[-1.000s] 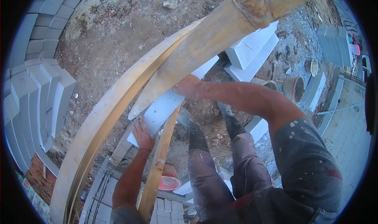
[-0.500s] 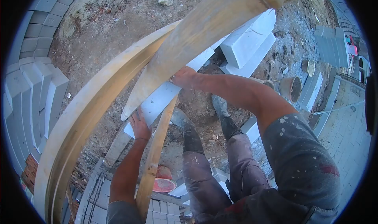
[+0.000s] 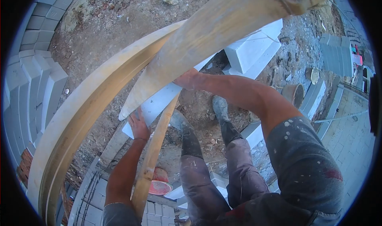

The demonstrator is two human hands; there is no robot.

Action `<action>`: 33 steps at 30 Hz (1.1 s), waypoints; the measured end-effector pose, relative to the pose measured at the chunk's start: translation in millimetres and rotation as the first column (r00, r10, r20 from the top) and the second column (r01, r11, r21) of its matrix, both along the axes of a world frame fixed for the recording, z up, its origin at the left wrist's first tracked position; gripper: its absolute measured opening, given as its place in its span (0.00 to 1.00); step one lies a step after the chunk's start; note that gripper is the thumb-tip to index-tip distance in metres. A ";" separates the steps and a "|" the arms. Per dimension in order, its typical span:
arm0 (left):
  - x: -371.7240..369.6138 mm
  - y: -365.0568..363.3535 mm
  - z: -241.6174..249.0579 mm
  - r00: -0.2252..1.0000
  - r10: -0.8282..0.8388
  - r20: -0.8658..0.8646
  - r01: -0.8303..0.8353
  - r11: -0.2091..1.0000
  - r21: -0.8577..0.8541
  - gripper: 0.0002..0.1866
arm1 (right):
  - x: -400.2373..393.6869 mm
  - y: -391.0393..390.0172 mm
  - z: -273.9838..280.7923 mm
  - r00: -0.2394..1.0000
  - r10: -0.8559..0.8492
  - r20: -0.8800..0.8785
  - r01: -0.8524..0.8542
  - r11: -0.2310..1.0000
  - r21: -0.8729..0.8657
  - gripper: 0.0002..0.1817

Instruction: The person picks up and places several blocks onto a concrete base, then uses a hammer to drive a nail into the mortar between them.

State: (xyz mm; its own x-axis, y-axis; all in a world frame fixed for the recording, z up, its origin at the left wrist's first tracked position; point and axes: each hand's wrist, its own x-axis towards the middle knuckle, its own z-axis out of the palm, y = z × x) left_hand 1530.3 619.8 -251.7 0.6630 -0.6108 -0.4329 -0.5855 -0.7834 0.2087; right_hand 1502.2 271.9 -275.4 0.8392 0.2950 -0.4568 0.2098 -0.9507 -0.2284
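A long white block (image 3: 161, 102) lies in line with other blocks, partly hidden under a thick pale wooden pole (image 3: 199, 35). My left hand (image 3: 139, 126) rests on the block's near-left end, with its fingers spread over the top. Farther along the same block, my right hand (image 3: 188, 79) touches its edge beside the pole; the pole and wrist hide its fingers. A curved wooden beam (image 3: 91, 83) arches past on the left. A narrow plank (image 3: 153, 154) slants down from the block between my left arm and my legs.
Big white blocks (image 3: 254, 49) sit beyond my right hand. Grey blocks are stacked at the left (image 3: 36, 95) and far right (image 3: 336, 55). A bucket (image 3: 293, 94) stands right of my right arm, and a red-rimmed container (image 3: 160, 187) lies below. Rough soil (image 3: 107, 31) surrounds the work.
The view has shifted slightly, and the pole and beam appear a little lower and farther left. Both hands remain at the same block.
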 end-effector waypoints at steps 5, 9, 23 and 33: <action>4.6 -2.7 -5.1 0.998 -0.020 0.055 0.023 0.998 -0.057 0.50 | -4.3 -0.9 -4.6 0.994 -0.105 -0.035 0.109 0.986 0.129 0.30; -0.2 7.2 -1.2 0.997 -0.038 0.067 0.044 0.996 -0.081 0.50 | -19.1 -5.0 -2.5 0.998 -0.043 -0.052 0.045 0.998 0.032 0.29; 0.6 20.6 -2.2 0.993 -0.002 -0.121 -0.008 0.997 -0.077 0.57 | -13.2 8.7 23.1 0.991 -0.107 -0.083 0.105 0.994 -0.035 0.29; -8.4 25.4 -24.0 0.994 -0.109 -0.011 0.109 0.993 0.053 0.60 | -15.4 8.9 19.3 0.983 -0.168 -0.071 0.171 0.985 0.036 0.32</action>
